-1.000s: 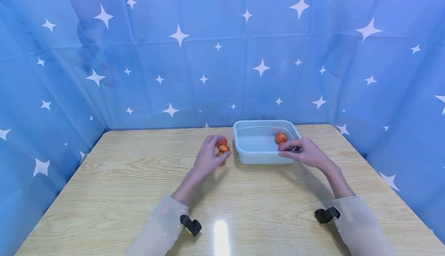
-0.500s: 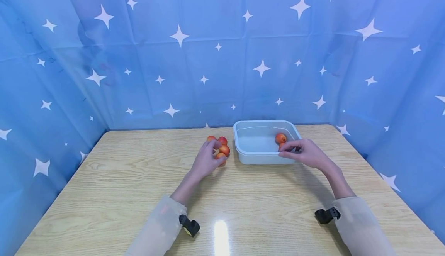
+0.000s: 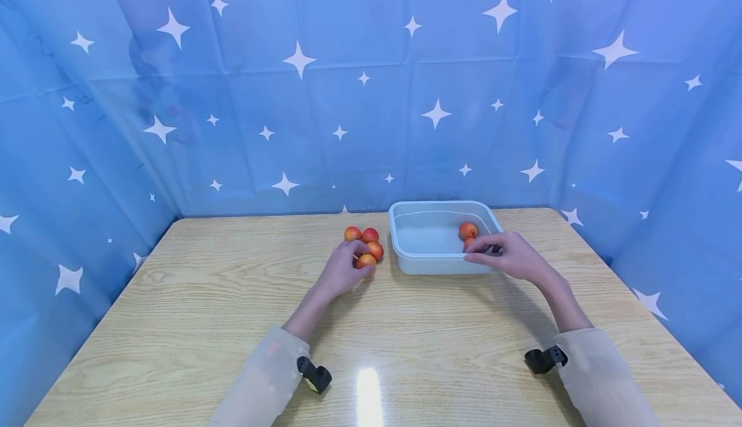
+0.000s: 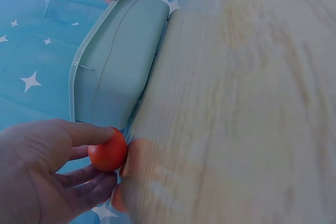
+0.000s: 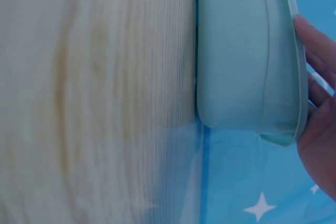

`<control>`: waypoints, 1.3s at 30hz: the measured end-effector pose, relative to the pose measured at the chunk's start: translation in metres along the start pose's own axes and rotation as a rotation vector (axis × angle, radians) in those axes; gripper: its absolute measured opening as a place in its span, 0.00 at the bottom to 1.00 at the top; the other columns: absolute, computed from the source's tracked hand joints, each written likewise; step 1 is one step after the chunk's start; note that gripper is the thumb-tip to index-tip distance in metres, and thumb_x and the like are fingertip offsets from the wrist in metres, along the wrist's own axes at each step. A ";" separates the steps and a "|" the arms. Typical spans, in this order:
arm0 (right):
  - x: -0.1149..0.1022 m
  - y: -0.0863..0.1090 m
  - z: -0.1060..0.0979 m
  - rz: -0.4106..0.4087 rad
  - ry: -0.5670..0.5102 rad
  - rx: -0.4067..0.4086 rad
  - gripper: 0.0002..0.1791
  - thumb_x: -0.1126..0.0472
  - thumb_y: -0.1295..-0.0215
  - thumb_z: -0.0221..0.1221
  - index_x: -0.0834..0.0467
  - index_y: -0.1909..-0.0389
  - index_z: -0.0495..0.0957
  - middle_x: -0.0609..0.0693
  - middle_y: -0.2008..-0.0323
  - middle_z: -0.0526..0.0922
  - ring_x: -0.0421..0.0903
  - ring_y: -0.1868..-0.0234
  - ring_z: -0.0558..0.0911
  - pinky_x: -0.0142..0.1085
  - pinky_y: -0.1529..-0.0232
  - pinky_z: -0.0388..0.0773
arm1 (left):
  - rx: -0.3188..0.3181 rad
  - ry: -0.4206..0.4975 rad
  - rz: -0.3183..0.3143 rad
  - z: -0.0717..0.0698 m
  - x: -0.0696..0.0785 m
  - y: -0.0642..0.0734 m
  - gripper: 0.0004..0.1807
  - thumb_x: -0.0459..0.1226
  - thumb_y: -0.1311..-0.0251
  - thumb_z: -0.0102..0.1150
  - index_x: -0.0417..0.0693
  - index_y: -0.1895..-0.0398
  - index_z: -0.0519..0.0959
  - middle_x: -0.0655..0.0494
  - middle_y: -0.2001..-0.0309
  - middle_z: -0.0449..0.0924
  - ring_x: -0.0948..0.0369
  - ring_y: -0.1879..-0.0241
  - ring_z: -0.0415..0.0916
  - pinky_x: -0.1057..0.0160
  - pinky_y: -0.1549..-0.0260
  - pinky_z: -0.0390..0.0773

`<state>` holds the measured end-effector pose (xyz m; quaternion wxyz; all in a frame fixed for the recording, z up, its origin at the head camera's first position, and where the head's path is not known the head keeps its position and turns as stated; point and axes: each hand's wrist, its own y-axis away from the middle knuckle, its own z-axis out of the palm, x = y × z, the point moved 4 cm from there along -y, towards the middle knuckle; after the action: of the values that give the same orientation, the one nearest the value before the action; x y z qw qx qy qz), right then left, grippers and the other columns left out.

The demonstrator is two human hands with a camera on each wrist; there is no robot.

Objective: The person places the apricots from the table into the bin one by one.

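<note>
In the head view my left hand point(image 3: 341, 270) has thumb and fingers around the nearest small round red-orange fruit point(image 3: 366, 261). The left wrist view shows the thumb on one side of this fruit point(image 4: 108, 151) and the fingers on the other, close to the tabletop. More such fruits point(image 3: 352, 233) sit just beyond the fingertips. My right hand point(image 3: 505, 254) pinches the near right rim of a pale blue-green plastic box point(image 3: 446, 264), thumb outside and fingers over the rim. Inside the box, at its right end, lie two fruits point(image 3: 467, 230), one partly hidden by that hand.
Under everything is a wood-grain table point(image 3: 232, 324), with the box near its back edge. A blue curtain point(image 3: 359, 111) with white stars surrounds the back and sides. Each sleeve carries a small black camera point(image 3: 314, 375) at the wrist.
My left hand has drawn back toward me and slightly left, uncovering the fruits at the back of the group. It now surrounds the nearest fruit. The right hand and the box have stayed put.
</note>
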<state>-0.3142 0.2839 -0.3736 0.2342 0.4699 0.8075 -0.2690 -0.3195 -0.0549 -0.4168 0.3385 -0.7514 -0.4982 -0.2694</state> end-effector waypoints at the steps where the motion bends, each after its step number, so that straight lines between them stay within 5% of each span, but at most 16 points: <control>1: 0.000 0.000 0.000 -0.002 0.002 0.001 0.07 0.57 0.36 0.69 0.52 0.59 0.88 0.44 0.68 0.86 0.42 0.74 0.73 0.32 0.73 0.70 | -0.002 0.003 0.002 0.000 0.000 0.000 0.14 0.30 0.42 0.67 0.39 0.53 0.79 0.48 0.56 0.78 0.51 0.53 0.73 0.54 0.53 0.76; 15: 0.002 -0.001 0.003 -0.001 0.000 0.005 0.07 0.57 0.36 0.69 0.52 0.59 0.88 0.47 0.68 0.86 0.44 0.74 0.74 0.32 0.74 0.70 | -0.011 0.081 -0.044 -0.009 0.007 0.001 0.16 0.29 0.43 0.67 0.38 0.51 0.80 0.48 0.56 0.78 0.52 0.56 0.76 0.57 0.57 0.79; 24: -0.001 0.000 0.002 0.012 0.019 0.011 0.06 0.59 0.36 0.69 0.54 0.60 0.88 0.49 0.68 0.87 0.45 0.75 0.74 0.32 0.74 0.70 | 0.036 0.139 -0.095 -0.019 0.016 0.001 0.16 0.31 0.39 0.68 0.39 0.49 0.80 0.47 0.53 0.78 0.51 0.55 0.76 0.56 0.55 0.81; 32: -0.037 0.007 -0.004 -0.015 -0.019 -0.003 0.05 0.63 0.35 0.68 0.59 0.61 0.87 0.56 0.68 0.86 0.45 0.75 0.73 0.32 0.74 0.70 | 0.075 0.198 -0.085 -0.023 0.022 -0.004 0.18 0.29 0.39 0.67 0.37 0.46 0.78 0.48 0.53 0.79 0.52 0.55 0.78 0.57 0.52 0.81; 39: -0.040 0.007 -0.005 -0.006 -0.017 0.001 0.05 0.63 0.36 0.68 0.59 0.61 0.88 0.56 0.68 0.86 0.46 0.75 0.74 0.32 0.74 0.71 | 0.104 0.209 -0.029 -0.025 0.031 -0.009 0.17 0.30 0.39 0.68 0.38 0.47 0.79 0.48 0.54 0.80 0.53 0.56 0.79 0.57 0.52 0.82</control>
<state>-0.2905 0.2651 -0.3463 0.2401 0.4654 0.8066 -0.2741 -0.3190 -0.0544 -0.3760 0.4230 -0.6935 -0.4843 -0.3249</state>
